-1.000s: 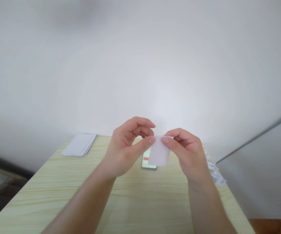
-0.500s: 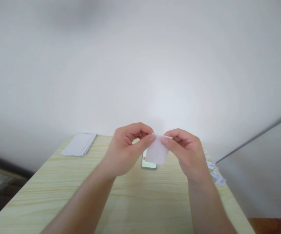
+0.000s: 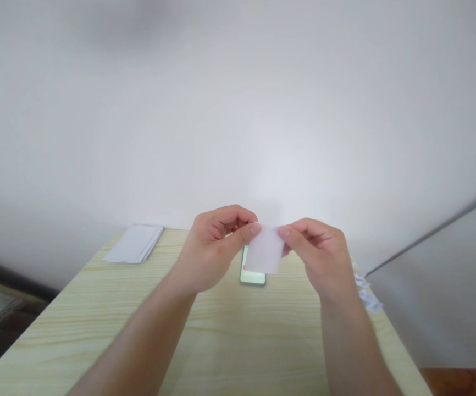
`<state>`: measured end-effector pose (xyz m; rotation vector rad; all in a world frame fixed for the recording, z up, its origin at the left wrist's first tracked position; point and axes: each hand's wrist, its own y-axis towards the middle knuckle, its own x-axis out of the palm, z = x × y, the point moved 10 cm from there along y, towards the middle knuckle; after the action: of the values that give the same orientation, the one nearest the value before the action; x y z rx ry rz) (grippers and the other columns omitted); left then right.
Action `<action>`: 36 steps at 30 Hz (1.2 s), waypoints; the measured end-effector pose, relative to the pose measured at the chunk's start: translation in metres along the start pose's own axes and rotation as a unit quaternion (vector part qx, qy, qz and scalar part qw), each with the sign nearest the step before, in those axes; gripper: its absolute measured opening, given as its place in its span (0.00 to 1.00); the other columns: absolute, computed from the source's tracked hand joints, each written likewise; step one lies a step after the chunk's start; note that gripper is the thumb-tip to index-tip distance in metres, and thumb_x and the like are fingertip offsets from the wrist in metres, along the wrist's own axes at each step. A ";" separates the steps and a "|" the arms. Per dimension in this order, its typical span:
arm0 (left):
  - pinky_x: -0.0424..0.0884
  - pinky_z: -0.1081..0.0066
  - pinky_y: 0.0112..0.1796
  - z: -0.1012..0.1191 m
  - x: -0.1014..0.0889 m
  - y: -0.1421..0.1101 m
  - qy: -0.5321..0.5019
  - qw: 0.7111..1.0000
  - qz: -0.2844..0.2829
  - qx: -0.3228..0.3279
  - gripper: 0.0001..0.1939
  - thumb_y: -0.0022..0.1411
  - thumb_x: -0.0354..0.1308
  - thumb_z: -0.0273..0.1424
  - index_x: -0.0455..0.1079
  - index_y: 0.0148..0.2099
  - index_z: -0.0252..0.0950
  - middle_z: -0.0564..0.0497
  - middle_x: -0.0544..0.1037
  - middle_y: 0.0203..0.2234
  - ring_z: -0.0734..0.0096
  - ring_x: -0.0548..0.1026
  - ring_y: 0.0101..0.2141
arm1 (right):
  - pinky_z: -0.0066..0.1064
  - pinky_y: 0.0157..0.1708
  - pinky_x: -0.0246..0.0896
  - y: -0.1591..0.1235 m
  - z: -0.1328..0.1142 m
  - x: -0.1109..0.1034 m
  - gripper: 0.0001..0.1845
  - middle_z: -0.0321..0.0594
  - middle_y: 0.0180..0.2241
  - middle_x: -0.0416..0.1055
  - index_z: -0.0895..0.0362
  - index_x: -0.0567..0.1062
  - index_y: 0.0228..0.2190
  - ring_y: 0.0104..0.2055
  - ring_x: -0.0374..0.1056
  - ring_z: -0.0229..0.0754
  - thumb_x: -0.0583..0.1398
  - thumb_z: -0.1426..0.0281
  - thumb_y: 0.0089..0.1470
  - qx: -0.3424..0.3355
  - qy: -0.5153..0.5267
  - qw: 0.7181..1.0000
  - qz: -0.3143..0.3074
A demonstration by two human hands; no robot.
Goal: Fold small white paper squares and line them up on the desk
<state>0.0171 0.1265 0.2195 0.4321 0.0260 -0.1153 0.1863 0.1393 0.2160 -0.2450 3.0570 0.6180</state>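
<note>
1. The step in hand appears to be handling a small white paper [image 3: 263, 250], which the person holds up with both hands just right of the frame's centre, in its lower half.
2. The left hand [image 3: 211, 253] has its thumb and fingers clamped on the paper's upper left corner; the thumb lies on the near face, with the fingertips partly hidden behind.
3. The right hand [image 3: 324, 256] pinches the upper right corner in the same manner, its thumb on the near face and at least one finger curled behind the edge.
4. The paper thus hangs between the two pinches, its lower part free and in front of a phone [image 3: 253, 278] that lies on the counter [image 3: 258, 341].
5. As a judgement, any next move calls for a light, even grip from both thumbs, since a sheet this thin would likely crease or slip if one side pulled harder.
6. A stack of white sheets [image 3: 133, 243] lies at centre left of the frame, and crumpled paper pieces [image 3: 370, 301] sit along the counter's edge at lower right.
</note>
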 end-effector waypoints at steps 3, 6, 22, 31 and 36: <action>0.67 0.72 0.31 -0.001 0.001 0.001 -0.010 1.000 -0.002 -0.003 0.08 0.66 0.63 0.35 0.75 0.37 0.35 0.51 0.76 0.28 0.73 0.71 0.30 | 0.27 0.26 0.69 -0.001 -0.001 -0.002 0.10 0.36 0.23 0.78 0.56 0.80 0.28 0.26 0.73 0.36 0.68 0.63 0.56 -0.004 -0.008 1.000 0.010; 0.67 0.73 0.30 -0.001 0.001 0.001 -0.017 1.000 0.003 -0.004 0.08 0.65 0.63 0.35 0.75 0.36 0.35 0.51 0.75 0.28 0.73 0.71 0.30 | 0.26 0.26 0.69 -0.002 -0.001 -0.002 0.11 0.35 0.24 0.78 0.56 0.80 0.28 0.26 0.72 0.36 0.68 0.62 0.57 -0.004 -0.013 1.000 0.017; 0.67 0.74 0.28 -0.004 -0.013 0.004 -0.040 0.996 0.084 -0.003 0.10 0.62 0.66 0.36 0.74 0.35 0.35 0.52 0.74 0.24 0.74 0.69 0.26 | 0.28 0.31 0.66 -0.001 0.002 0.016 0.15 0.37 0.27 0.77 0.56 0.79 0.30 0.30 0.72 0.38 0.62 0.59 0.63 -0.005 -0.054 0.996 -0.070; 0.67 0.73 0.27 0.002 -0.019 0.002 -0.011 0.992 0.124 0.009 0.10 0.62 0.66 0.37 0.75 0.35 0.35 0.52 0.74 0.24 0.74 0.70 0.26 | 0.30 0.31 0.63 -0.001 0.002 0.019 0.18 0.36 0.26 0.75 0.56 0.77 0.29 0.30 0.70 0.39 0.60 0.57 0.64 -0.002 -0.074 0.994 -0.077; 0.66 0.75 0.26 0.005 -0.023 0.002 -0.005 0.989 0.143 0.026 0.09 0.63 0.66 0.35 0.75 0.35 0.35 0.53 0.73 0.23 0.75 0.70 0.25 | 0.31 0.35 0.63 -0.003 0.001 0.023 0.19 0.36 0.27 0.76 0.56 0.76 0.28 0.32 0.70 0.39 0.57 0.58 0.66 -0.006 -0.093 0.990 -0.106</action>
<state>-0.0054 0.1287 0.2257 0.4829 -0.0479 0.1642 0.1637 0.1334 0.2127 -0.4766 2.8009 0.6097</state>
